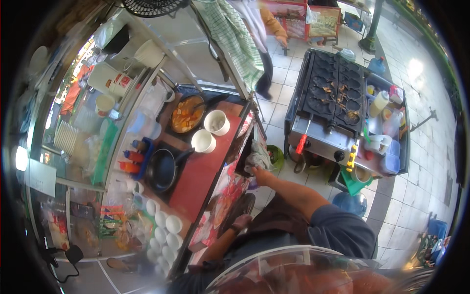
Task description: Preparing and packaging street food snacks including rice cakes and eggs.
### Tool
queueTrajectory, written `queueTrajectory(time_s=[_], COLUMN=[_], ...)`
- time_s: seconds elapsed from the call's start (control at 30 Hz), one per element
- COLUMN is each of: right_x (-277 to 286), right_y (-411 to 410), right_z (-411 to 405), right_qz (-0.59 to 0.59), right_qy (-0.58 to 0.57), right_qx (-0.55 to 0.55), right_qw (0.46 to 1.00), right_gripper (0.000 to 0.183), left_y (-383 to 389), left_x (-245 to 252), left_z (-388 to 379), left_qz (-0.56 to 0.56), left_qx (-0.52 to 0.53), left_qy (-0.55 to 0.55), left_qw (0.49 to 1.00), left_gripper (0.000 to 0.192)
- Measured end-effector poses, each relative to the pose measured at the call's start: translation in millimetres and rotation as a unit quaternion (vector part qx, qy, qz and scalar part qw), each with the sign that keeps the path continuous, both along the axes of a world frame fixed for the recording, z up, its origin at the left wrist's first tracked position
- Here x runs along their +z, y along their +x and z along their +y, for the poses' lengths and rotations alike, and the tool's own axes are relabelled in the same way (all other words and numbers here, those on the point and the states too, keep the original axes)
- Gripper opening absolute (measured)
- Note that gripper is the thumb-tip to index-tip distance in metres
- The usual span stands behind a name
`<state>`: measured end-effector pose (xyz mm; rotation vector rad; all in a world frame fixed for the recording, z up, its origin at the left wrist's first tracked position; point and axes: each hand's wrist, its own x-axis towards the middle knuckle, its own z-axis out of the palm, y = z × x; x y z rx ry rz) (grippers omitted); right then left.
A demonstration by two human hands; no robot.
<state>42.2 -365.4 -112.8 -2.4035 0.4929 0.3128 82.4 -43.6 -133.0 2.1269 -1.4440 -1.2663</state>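
My right hand (260,176) reaches down beside the food stall and grips a crumpled grey cloth (258,156) at an open dark compartment; its fingertips are partly hidden. My left hand (242,222) is low by my apron, in front of a dark round object (246,204) at the stall's side. Its fingers are too unclear to tell if they hold anything. On the red counter (196,176) stand two white paper bowls (216,122), one with pale contents. Behind them are a pan of orange-red stew (187,114) and a dark frying pan (161,170).
A griddle with fish-shaped moulds (332,88) stands to the right, with a red-handled tool (302,142) at its front. Sauce bottles (132,156) and stacked white cups (165,231) line the stall. A blue water jug (350,203) stands on the floor. People are beyond.
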Motion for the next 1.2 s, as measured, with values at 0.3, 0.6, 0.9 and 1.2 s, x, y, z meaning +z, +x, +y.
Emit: queueTrajectory(time_s=[0.3,0.6,0.9,1.2], right_x=[30.6,-216.2,-33.5,119.9], right_y=[-8.3,-23.7,18.0,39.7], right_z=[15.6,31.0,-8.8,-34.0], right_qz=[-0.002,0.018,0.112,-0.173], right_qy=[0.037,0.072,0.034,0.167], right_qx=[0.045,0.464,0.420,0.447], right_qw=[0.998,0.883,0.900,0.861], right_gripper=[0.071,0.026,0.030,0.031], left_y=[-6.4,-62.3,-31.4,52.1], left_x=[9.9,7.6,29.9,8.0], left_z=[161.5,141.9,13.9,-93.2], left_qz=[-0.125,-0.100,-0.180,-0.458], left_qx=[0.131,0.138,0.063,-0.284], left_qy=[0.187,0.212,0.247,0.209], left_qw=[0.966,0.962,0.950,0.816], left_gripper=[0.026,0.027,0.027,0.020])
